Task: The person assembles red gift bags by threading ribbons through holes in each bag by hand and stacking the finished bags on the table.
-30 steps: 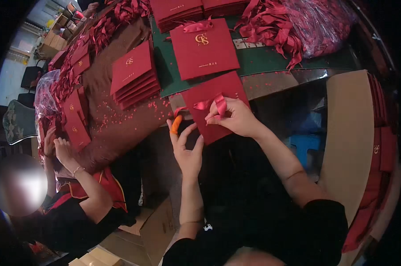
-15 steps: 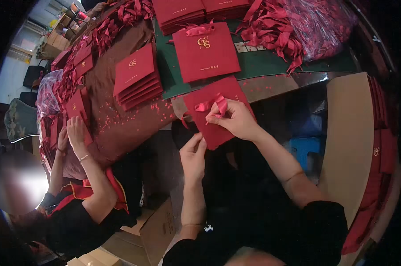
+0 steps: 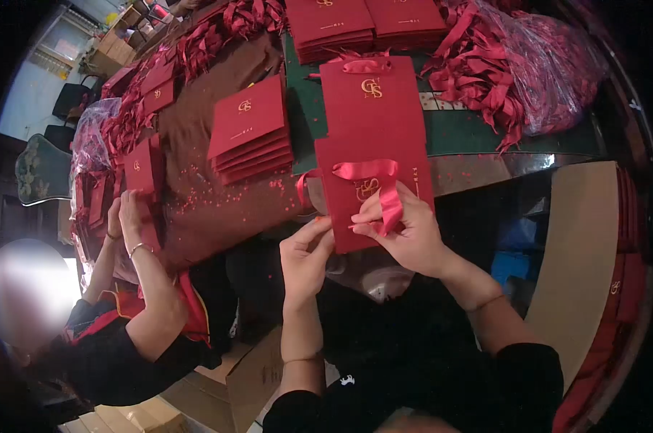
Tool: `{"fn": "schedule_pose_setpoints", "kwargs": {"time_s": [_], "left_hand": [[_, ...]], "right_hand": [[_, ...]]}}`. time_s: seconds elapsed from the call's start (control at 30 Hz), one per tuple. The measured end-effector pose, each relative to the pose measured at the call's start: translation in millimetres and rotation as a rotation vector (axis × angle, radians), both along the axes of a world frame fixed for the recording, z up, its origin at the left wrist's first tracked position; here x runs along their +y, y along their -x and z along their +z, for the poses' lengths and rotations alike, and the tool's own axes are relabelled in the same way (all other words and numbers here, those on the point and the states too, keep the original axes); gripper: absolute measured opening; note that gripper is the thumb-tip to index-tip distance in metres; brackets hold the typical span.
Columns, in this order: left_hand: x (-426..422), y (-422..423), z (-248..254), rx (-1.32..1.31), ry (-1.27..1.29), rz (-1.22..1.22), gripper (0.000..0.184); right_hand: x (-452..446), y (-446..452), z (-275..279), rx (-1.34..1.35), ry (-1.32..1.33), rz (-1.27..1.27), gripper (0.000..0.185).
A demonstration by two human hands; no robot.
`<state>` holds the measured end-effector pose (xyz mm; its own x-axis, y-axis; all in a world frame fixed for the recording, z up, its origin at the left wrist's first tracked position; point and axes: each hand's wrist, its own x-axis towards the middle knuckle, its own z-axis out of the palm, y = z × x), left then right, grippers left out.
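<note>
A red paper gift bag (image 3: 343, 209) with a gold monogram lies in front of me, overlapping the lower part of another red gift bag (image 3: 368, 112). My left hand (image 3: 305, 258) is closed at its left edge, thumb and fingers pinching it there. A pink-red ribbon (image 3: 356, 170) crosses its upper part, and one end hangs down into my right hand (image 3: 415, 237). The thumb and fingers of that hand are pinched on the ribbon's end, above the face of the bag. More of the ribbon loops out at the bag's left side.
Stacked red bags (image 3: 250, 130) sit on the brown cloth. Ribbons in clear plastic (image 3: 550, 72) lie at the back right. A cardboard box (image 3: 579, 224) of bags stands at my right. At left, a co-worker's hands (image 3: 129, 216) touch a red bag. Red scraps dot the cloth.
My view has shifted, and the bag now sits straighter. My right hand has moved down with the ribbon's end, and the ribbon lies more stretched out. My left hand stays at the bag's edge.
</note>
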<state>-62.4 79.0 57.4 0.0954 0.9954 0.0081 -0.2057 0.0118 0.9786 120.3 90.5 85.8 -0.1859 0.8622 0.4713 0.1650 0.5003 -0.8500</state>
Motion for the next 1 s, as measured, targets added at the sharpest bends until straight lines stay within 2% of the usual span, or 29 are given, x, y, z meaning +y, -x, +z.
{"fn": "schedule_pose_setpoints", "kwargs": {"time_s": [0.07, 0.27, 0.5, 0.6, 0.77, 1.0], "left_hand": [[2.1, 0.0, -8.6, -0.03, 0.032, -0.003, 0.022], [9.4, 3.9, -29.3, -0.082, 0.119, -0.029, 0.022], [-6.5, 19.0, -34.5, -0.121, 0.152, -0.039, 0.02], [-11.3, 21.1, -43.7, -0.087, 0.163, -0.013, 0.023], [-12.6, 24.6, -63.5, -0.259, 0.203, 0.014, 0.021], [-9.4, 21.7, -56.5, -0.298, 0.239, 0.002, 0.023]], "right_hand": [[-2.7, 8.4, -12.2, -0.005, 0.031, -0.155, 0.014], [-3.0, 23.0, -31.7, -0.097, -0.01, -0.304, 0.014], [-22.4, 27.4, -17.9, -0.08, 0.043, -0.282, 0.015], [-19.9, 36.1, -28.3, -0.104, 0.05, -0.28, 0.015], [-17.1, 45.1, -41.8, -0.13, 0.013, -0.283, 0.012], [-19.2, 44.3, -44.0, -0.258, -0.116, -0.307, 0.016]]}}
